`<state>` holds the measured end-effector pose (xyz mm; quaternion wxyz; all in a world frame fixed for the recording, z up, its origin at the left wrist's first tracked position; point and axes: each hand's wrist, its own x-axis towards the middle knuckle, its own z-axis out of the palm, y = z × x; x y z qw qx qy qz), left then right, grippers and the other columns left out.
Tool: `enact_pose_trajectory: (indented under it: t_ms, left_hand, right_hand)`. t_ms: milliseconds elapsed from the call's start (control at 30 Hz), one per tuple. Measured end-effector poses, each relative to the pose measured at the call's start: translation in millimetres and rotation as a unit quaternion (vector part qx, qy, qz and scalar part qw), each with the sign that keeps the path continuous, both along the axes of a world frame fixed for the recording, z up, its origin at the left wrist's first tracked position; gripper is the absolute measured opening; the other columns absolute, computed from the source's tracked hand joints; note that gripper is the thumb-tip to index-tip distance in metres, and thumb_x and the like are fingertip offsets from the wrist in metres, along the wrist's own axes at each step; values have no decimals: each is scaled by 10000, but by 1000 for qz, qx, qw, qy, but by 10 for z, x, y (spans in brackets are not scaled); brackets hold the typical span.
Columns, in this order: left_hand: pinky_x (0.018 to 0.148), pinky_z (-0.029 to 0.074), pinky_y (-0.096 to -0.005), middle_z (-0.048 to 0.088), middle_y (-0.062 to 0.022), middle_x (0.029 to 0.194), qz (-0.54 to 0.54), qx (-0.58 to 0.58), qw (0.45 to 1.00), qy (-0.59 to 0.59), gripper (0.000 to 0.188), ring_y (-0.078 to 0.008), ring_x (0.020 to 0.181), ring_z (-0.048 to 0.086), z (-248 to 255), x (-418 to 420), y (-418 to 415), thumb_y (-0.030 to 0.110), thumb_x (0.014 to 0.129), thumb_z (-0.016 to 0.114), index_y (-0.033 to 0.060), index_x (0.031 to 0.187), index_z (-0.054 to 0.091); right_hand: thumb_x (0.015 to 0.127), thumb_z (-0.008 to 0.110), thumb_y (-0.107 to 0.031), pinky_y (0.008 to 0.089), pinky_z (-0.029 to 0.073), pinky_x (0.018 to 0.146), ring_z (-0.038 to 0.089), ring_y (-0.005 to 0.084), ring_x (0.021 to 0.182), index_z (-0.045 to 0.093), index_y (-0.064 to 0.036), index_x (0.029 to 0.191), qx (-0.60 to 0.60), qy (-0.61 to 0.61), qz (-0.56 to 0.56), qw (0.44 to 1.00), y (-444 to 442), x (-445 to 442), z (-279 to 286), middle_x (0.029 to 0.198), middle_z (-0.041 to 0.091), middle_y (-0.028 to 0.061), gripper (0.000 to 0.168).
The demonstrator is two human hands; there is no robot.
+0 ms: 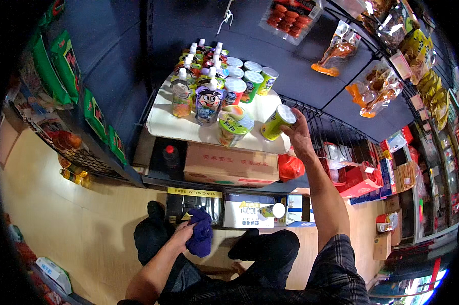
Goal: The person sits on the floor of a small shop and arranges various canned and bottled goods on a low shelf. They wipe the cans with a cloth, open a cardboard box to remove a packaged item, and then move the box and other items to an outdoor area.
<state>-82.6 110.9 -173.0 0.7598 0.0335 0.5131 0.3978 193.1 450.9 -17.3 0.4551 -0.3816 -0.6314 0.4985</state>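
Note:
My right hand grips a yellow-green canister by its side and pale lid, at the right front of a white shelf board. Whether the canister rests on the board or is slightly raised, I cannot tell. To its left stands a clear-sided cup with a green lid. Capped drink pouches stand in rows on the left. Behind the cup are more canisters, among them a red one and a green one. Low over my legs, my left hand holds a crumpled purple cloth.
Under the board sit a cardboard carton, a dark red-capped bottle and a red plastic bag. Lower down, another canister is over a white box. Packaged snacks hang at the upper right; green packs line the left.

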Motion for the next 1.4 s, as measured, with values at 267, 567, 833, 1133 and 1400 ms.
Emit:
enact_pose_trajectory:
  t_ms: [267, 567, 833, 1133, 1400]
  left_hand:
    - [679, 564, -298, 682, -25, 889, -27, 10, 1000, -11, 187, -135, 752, 664, 90, 20, 28, 250, 913, 663, 93, 1013, 676]
    - [702, 578, -307, 695, -32, 918, -46, -6, 999, 10, 210, -148, 804, 686, 137, 85, 52, 254, 915, 659, 79, 1028, 682]
    - [643, 582, -324, 690, -30, 878, -28, -57, 998, 16, 146, -158, 713, 681, 134, 104, 92, 202, 927, 646, 78, 997, 679]
    - [662, 569, -310, 689, -36, 934, -30, -45, 998, 28, 215, -146, 757, 668, 47, 56, 111, 217, 919, 655, 76, 1079, 678]
    - [668, 574, -336, 675, -37, 927, 17, -72, 996, 47, 268, -160, 765, 665, 69, 124, 103, 246, 928, 627, 48, 1109, 635]
  right_hand:
    - [647, 894, -119, 451, 299, 1134, 295, 356, 1381, 77, -105, 1535, 190, -224, -130, 947, 12, -89, -88, 1477, 204, 238, 1206]
    - [620, 880, -65, 385, 455, 994, 503, 307, 1209, 119, -25, 1500, 200, -135, -224, 944, 446, -156, -591, 1315, 437, 222, 1164]
    - [720, 756, -137, 386, 435, 984, 563, 318, 1145, 402, 38, 1295, 165, -155, -215, 950, 1097, -265, -629, 1232, 556, 209, 697]
    - [738, 761, -172, 424, 457, 940, 574, 385, 1126, 449, 1, 1265, 173, -233, -239, 927, 1309, -738, -469, 1184, 583, 234, 636]
    - [884, 644, -114, 358, 464, 953, 588, 271, 1115, 500, 40, 1258, 292, -207, -227, 906, 438, 16, -289, 1215, 586, 195, 429]
